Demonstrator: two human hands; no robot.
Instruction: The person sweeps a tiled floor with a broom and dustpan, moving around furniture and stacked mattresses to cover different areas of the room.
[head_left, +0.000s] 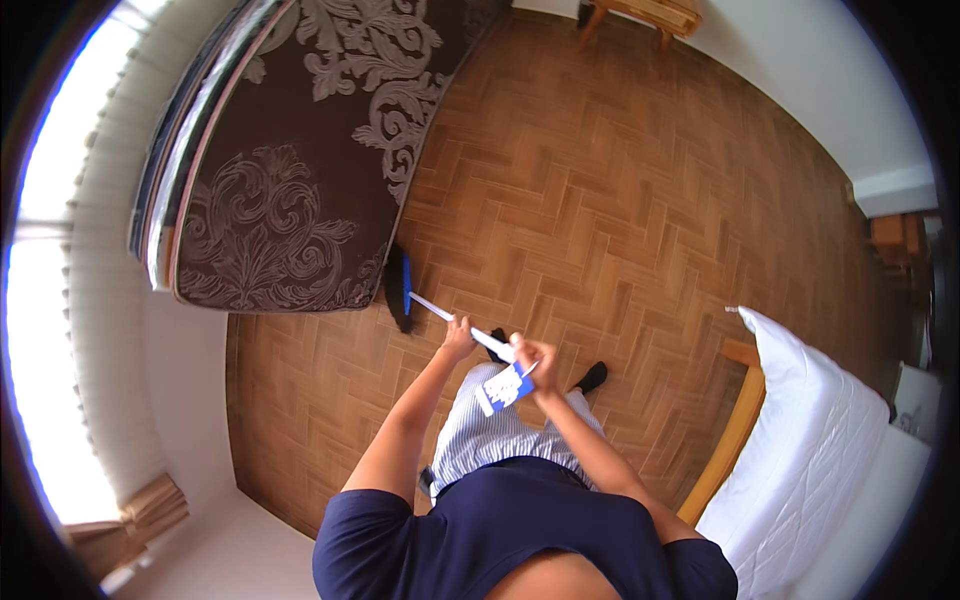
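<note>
Both of my hands grip the white handle (430, 306) of a broom. My left hand (458, 339) is closed around the shaft lower down, closer to the head. Near the top end, my right hand (537, 363) holds the handle, and a blue and white tag (504, 389) bearing writing hangs beside it. The broom head (407, 282) has a blue back and dark bristles (395, 289). Its bristles are at the floor, against the lower corner of a dark patterned mattress (285, 202); whether they touch the mattress I cannot tell.
Herringbone wood-look flooring (570, 195) spreads ahead. More mattresses or panels (176, 161) lean behind the patterned one, beside a curtained window (105, 247). At right stands a wooden bed frame (731, 435) with white quilted bedding (817, 420). A small wooden table (652, 15) is at the far wall.
</note>
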